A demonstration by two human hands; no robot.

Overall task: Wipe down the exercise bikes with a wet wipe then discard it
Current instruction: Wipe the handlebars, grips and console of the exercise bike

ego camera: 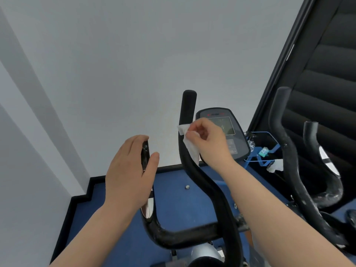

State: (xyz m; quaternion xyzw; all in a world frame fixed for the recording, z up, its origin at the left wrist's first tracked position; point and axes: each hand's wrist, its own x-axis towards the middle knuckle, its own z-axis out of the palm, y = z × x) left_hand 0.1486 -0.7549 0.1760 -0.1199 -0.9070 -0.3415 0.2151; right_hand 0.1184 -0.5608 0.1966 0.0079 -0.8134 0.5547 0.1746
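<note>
Room: grey-white walls [115, 54] meet a blue carpeted floor [173, 199] edged with a black skirting strip; a dark slatted panel [327, 83] fills the upper right.
Right hand [209, 140]: raised in front of the console, fingers curled, pinching a white wet wipe [189, 144] against the right handlebar [185, 120] of the near exercise bike [192, 234].
Wet wipe: crumpled, draped over the upright black bar about midway up, touching it, its lower corner hanging beside the wrist.
Left hand [128, 170]: palm wrapped around the left handlebar grip [144, 151], fingers behind it and thumb in front; it grasps the grip.
Console [229, 135]: dark oval display panel, partly hidden by the right hand.
Second bike [285, 151]: black scuffed handlebars just to the right.
Between the bikes: a blue wire holder [258, 151] with a small teal item and a white crumpled piece [276, 165] on it.
Floor: one small pale round object [187, 187] lies near the bar.
</note>
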